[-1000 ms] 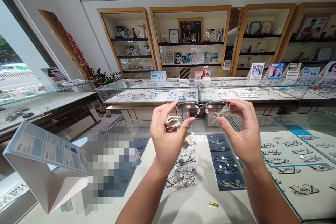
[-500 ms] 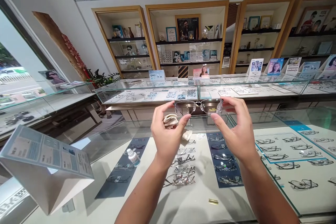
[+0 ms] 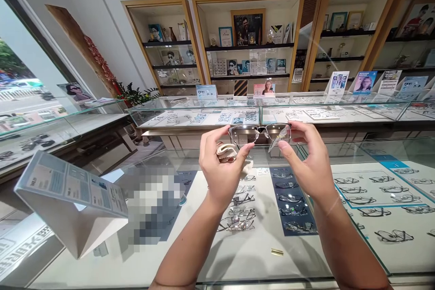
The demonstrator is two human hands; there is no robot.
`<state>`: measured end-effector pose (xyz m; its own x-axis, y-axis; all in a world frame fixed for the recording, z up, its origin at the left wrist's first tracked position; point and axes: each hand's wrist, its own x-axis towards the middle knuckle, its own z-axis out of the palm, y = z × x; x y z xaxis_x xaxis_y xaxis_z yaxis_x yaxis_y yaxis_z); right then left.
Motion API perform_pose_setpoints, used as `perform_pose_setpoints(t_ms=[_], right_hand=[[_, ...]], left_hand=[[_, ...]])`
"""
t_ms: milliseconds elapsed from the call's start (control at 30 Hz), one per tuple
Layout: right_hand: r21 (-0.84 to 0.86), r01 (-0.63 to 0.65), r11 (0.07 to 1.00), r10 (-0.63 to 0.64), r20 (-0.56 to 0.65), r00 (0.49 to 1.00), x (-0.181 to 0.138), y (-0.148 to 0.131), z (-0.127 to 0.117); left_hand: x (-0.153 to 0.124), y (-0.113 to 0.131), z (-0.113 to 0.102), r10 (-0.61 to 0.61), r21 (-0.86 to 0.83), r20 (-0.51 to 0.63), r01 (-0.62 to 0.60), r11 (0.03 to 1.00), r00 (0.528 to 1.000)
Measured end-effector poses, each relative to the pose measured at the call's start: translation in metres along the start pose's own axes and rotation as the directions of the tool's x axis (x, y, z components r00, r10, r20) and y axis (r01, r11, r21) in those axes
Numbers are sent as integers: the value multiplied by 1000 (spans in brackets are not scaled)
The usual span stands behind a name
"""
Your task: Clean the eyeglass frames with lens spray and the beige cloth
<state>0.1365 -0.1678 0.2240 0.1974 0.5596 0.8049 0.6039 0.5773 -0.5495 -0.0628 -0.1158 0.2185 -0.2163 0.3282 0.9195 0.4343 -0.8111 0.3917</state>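
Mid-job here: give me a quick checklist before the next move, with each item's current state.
1. Left hand pinching one side of the glasses: ok.
2. Right hand pinching the other side: ok.
3. Left hand free of anything else: not ok, it also holds a pale cloth.
4. Glasses off the counter: ok, held up in both hands.
5. Lenses free of smudges: cannot tell at this size.
6. Small gold-coloured piece clear of both hands: ok.
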Motion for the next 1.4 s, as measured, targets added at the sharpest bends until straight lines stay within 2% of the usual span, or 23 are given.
perform_pose_setpoints(t_ms=[467, 733, 1100, 1233, 1400], right_hand=[[-5, 9, 1000, -9, 1, 1000, 0, 4, 2], [-1, 63, 998, -63, -123, 990, 2, 1, 5], [-10, 78, 997, -78, -151, 985, 2, 0, 4], [-7, 89, 996, -90, -143, 986, 4, 4, 6], [39, 134, 990, -127, -146, 981, 8, 15, 13]], left_hand=[[1, -1, -1, 45, 15, -19, -45, 999, 999], [6, -7, 0, -8, -9, 57, 9, 1000, 998], [6, -10, 1, -41, -2, 96, 41, 999, 995], [5, -16, 4, 32, 41, 69, -35, 999, 997], [1, -22, 9, 233, 111, -28, -229, 967, 972]])
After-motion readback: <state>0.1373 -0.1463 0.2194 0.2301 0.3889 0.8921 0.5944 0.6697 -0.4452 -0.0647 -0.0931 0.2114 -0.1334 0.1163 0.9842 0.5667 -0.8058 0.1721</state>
